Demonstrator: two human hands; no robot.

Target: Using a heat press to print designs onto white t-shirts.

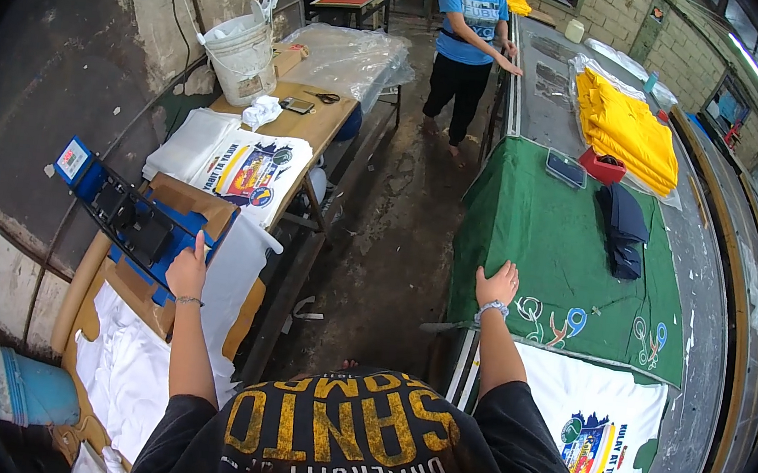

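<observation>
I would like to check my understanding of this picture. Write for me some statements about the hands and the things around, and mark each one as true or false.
1. The right hand rests on the green cloth. True.
2. The left hand lies on the stack of yellow cloth. False: it is at the blue and black machine.
3. The dark folded cloth lies on top of the green cloth. True.
4. The scissors lie on the green cloth. False: they lie on the brown-topped table on the left side.
5. The other person wears a blue shirt. True.
</observation>
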